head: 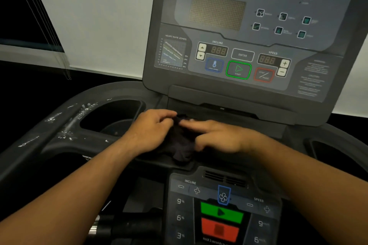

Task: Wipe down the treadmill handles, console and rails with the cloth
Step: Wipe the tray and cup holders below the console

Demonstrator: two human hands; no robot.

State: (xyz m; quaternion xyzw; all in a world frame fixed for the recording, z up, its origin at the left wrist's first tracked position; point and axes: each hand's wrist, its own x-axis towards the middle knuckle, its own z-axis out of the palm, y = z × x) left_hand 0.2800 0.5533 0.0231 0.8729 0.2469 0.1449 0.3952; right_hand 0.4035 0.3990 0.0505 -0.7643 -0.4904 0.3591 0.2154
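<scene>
Currently working at centre ledge [159,162] just below console [249,26], with cloth [182,143], dark and bunched, lying on ledge between both hands. Left hand [153,131]: fingers curled, pinching upper left edge of cloth. Right hand [217,137]: fingers almost straight, laid flat across right side of cloth, pressing rather than gripping; thumb hidden, so cannot tell if any fold caught beneath. Probable reason for this arrangement: flat press to anchor fabric on ledge, pinch to pull and regather it into a usable pad before a stroke; judgement only. Outline of cloth crumpled and blurred, no clean edges. Long axis roughly near-to-far: upper end tucked toward console base, lower tail drooping over near lip of ledge and pointing toward lower keypad [223,211]. White streaks [75,123] on left surround beside cup holder [113,117]; apparently not yet wiped. Handle grip [127,226] at bottom left, untouched by either hand.
</scene>
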